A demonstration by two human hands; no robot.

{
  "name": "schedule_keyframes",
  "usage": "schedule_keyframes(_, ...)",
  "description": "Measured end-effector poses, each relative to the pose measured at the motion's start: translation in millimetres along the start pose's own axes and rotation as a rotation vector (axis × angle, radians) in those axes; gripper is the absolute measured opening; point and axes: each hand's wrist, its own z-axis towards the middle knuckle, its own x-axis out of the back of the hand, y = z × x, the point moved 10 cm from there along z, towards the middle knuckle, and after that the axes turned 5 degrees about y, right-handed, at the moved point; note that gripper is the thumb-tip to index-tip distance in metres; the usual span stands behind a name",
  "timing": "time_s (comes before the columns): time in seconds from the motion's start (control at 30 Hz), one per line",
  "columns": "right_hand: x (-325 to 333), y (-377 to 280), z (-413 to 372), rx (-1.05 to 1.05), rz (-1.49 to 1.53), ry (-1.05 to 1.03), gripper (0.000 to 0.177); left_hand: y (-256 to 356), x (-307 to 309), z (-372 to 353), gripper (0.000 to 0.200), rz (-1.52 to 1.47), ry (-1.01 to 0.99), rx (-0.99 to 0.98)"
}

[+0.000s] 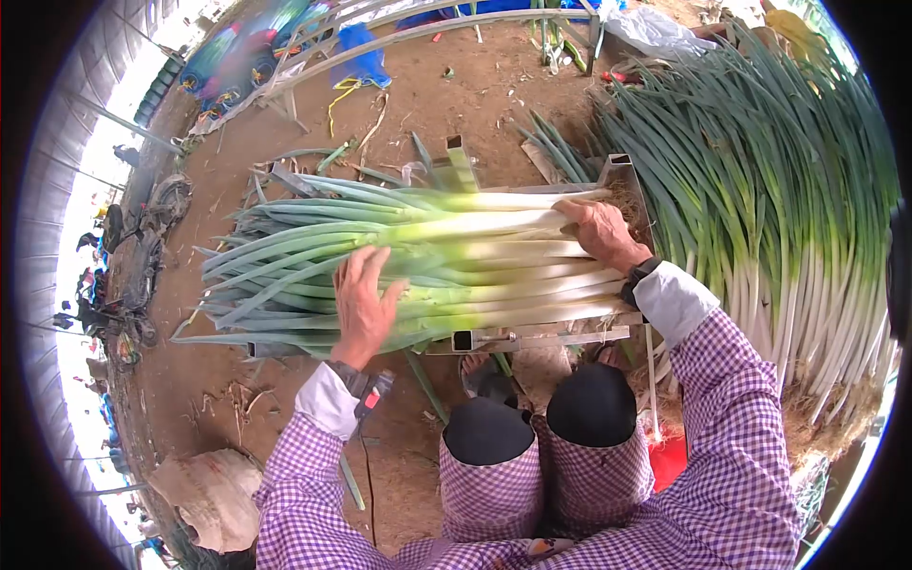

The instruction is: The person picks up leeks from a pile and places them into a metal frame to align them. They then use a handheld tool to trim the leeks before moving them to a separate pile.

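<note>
A thick bundle of leeks (446, 261) lies across a metal frame (532, 337) in front of me, white stalks to the right and green leaves fanning left. My left hand (363, 306) rests flat on the green part of the bundle, fingers spread. At the white root ends, my right hand (602, 233) presses on the stalks next to the frame's upright end plate (622, 176). Neither hand holds anything. My knees (541, 418), in checked cloth, sit just below the frame.
A large heap of leeks (769, 218) lies on the ground to the right. Loose leaves litter the bare dirt floor (285, 399). A metal rail (399, 38) with blue cloth runs along the far side. A sack (214, 494) lies at lower left.
</note>
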Motion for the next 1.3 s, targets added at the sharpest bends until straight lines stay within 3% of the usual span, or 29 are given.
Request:
schedule_keyframes(0.2, 15, -13, -2, 0.083, 0.096, 0.111, 0.027, -3, -23, 94, 0.044, -0.002, 0.044, -0.274)
schedule_keyframes(0.4, 74, -62, -14, 0.235, -0.025, 0.284, 0.032, -30, -91, 138, 0.043, 0.023, -0.382, -0.180)
schedule_keyframes(0.43, 84, -71, -18, 0.241, -0.069, 0.311, 0.034, -27, -101, 136, 0.045, 0.260, -0.520, -0.309)
schedule_keyframes(0.5, 94, -78, -26, 0.233, -0.147, 0.347, 0.040, -9, -78, 141, 0.039, 0.285, -0.357, -0.470)
schedule_keyframes(0.57, 107, -81, -35, 0.232, -0.160, 0.400, 0.040, 0, -61, 145, 0.037, 0.264, -0.285, -0.473)
schedule_keyframes(0.63, 118, -83, -42, 0.231, -0.189, 0.466, 0.040, 21, -30, 158, 0.042, 0.202, -0.295, -0.319)
schedule_keyframes(0.73, 140, -95, -49, 0.241, -0.215, 0.542, 0.040, 40, 11, 155, 0.053, 0.151, -0.095, -0.327)
schedule_keyframes(0.87, 163, -103, -64, 0.296, -0.240, 0.633, 0.043, 61, 48, 129, 0.053, 0.121, -0.089, -0.366)
schedule_keyframes(0.93, 173, -109, -71, 0.308, -0.238, 0.643, 0.043, 52, 57, 120, 0.050, 0.068, -0.074, -0.347)
schedule_keyframes(1.07, 185, -125, -82, 0.319, -0.289, 0.652, 0.042, 15, 41, 105, 0.037, 0.423, -0.623, -0.154)
schedule_keyframes(1.13, 192, -131, -84, 0.326, -0.305, 0.657, 0.042, -14, 40, 99, 0.039, 0.451, -0.551, -0.236)
schedule_keyframes(1.3, 205, -143, -87, 0.352, -0.344, 0.692, 0.042, -86, 80, 70, 0.046, 0.567, -0.395, -0.083)
